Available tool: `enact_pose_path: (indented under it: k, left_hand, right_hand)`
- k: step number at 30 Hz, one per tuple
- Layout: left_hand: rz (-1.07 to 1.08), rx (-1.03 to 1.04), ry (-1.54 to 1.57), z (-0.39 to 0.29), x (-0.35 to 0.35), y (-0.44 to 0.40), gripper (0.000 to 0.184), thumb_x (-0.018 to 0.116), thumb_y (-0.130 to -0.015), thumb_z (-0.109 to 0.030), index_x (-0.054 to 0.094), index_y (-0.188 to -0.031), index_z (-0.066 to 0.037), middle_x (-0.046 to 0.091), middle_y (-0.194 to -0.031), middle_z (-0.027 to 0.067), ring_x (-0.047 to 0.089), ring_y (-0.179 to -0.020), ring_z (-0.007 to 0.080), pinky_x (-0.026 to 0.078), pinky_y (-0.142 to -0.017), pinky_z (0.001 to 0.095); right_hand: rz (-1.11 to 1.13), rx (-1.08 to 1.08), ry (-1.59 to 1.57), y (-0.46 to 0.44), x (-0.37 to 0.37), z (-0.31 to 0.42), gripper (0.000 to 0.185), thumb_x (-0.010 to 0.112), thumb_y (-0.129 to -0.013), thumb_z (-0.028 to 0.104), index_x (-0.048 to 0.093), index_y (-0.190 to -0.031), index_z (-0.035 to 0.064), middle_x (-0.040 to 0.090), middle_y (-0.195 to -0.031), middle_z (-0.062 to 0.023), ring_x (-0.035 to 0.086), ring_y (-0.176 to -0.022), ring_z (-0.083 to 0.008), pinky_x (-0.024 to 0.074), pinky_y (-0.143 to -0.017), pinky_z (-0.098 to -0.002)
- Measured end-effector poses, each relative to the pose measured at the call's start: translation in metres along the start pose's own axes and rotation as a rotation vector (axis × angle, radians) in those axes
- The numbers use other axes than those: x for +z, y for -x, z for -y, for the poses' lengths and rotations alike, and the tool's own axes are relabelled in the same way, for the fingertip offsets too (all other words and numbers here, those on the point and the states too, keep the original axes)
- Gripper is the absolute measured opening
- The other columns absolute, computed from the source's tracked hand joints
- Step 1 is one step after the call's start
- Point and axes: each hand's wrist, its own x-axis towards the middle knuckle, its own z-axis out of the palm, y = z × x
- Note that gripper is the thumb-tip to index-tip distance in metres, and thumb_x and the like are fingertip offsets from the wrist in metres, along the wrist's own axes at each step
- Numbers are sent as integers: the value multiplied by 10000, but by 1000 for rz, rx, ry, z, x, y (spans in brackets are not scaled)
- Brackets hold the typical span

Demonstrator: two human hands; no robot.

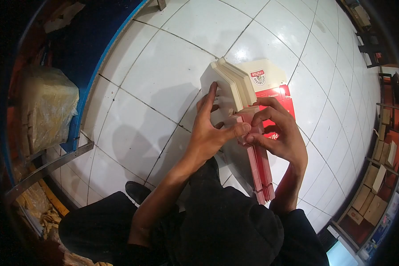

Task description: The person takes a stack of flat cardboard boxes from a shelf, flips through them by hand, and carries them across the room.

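Standing on edge between two hands

Between the fingers, a cream-and-red carton stack (239, 88); from its near end, forearms reaching forward; along its left side, the left hand (207, 133), fingers spread, thumb across toward its edges; at its right, the right hand (284, 135), arched, digits curled to its edges, pinching or not impossible to tell; farther right, a printed carton (272, 73), flat on white tiles (164, 75).

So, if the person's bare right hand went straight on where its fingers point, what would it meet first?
The right hand would likely meet the cream and red folded cardboard stack, which it seems to touch; depth is unclear.
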Motion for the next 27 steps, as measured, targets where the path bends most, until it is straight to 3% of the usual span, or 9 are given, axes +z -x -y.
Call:
enact_pose_path:
  k: [12, 27]
  left_hand:
    - [1, -1, -34, -4, 1, 1, 1293, 943, -717, -470, 168, -1648, -17, 336, -1494, 237, 366, -1445, 398, 508, -1092, 488]
    - [10, -16, 22, -5, 2, 0, 1296, 959, -711, -425, 159, -1651, -31, 307, -1515, 216, 353, -1461, 389, 559, -1048, 497]
  right_hand:
    - [10, 37, -5, 1, -2, -3, 270, 877, -810, 137, 670, -959, 45, 597, -1315, -102, 707, -1039, -206, 642, -785, -329]
    - [-27, 25, 2, 1, -3, -4, 308, 886, -794, 142, 643, -959, 48, 607, -1280, -93, 701, -1035, -215, 641, -792, -335]
